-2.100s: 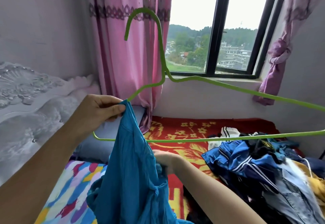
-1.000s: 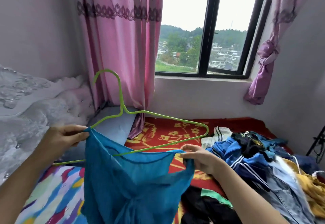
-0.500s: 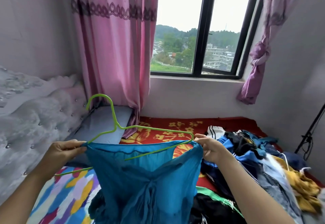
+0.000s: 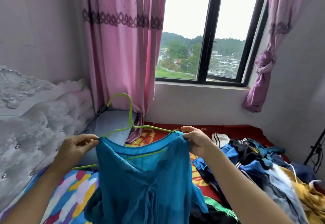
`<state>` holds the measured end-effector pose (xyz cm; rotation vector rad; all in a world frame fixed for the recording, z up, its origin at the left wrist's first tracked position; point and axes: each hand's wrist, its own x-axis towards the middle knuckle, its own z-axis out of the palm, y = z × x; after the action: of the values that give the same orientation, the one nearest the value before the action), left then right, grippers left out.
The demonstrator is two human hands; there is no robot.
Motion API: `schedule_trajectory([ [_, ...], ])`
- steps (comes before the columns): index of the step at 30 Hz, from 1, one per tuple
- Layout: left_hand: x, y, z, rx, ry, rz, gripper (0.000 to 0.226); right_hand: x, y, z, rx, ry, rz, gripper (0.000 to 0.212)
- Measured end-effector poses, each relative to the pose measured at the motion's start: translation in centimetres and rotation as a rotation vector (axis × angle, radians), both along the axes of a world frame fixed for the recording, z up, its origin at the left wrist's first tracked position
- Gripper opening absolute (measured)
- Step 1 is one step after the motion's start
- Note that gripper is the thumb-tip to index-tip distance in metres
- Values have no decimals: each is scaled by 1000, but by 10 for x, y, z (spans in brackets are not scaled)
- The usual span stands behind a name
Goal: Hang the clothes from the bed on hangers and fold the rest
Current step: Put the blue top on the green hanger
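A thin teal top [image 4: 140, 179] hangs in front of me over the bed, stretched across a lime green wire hanger [image 4: 130, 116]. The hanger's hook points up and its bottom bar shows through the neckline. My left hand [image 4: 75, 146] pinches the top's left shoulder at the hanger's left end. At the right end my right hand [image 4: 195, 140] pinches the other shoulder together with the hanger's arm. A heap of clothes [image 4: 260, 167], blue, black, denim and yellow, lies on the bed to the right.
The bed has a red flowered blanket [image 4: 158, 136] and a colourful sheet [image 4: 70, 188]. A grey tufted headboard [image 4: 35, 114] is at the left and a grey pillow [image 4: 112, 123] lies behind the hanger. Pink curtains [image 4: 123, 48] frame the window. A black stand [image 4: 314, 150] leans at the right wall.
The hanger came down from in front of the window into the top's neck. My hands moved apart and spread both shoulders over the hanger's ends, and the garment rose slightly.
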<state>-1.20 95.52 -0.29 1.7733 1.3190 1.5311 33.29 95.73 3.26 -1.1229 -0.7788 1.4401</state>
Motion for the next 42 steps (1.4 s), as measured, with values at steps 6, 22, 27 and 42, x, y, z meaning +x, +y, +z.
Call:
schedule_trajectory([
  [6, 8, -7, -4, -74, -136, -26, 22, -5, -10, 20, 178, -167, 146, 25],
  [22, 7, -4, 60, 49, 16, -31, 23, 12, -13, 73, 586, -1871, 207, 23],
  [27, -15, -10, 113, 153, 317, -16, 28, 8, -18, 87, 563, -1109, 139, 40],
  [42, -56, -42, 119, 205, 400, -5, 27, 11, -54, 95, 449, -1010, 405, 14],
])
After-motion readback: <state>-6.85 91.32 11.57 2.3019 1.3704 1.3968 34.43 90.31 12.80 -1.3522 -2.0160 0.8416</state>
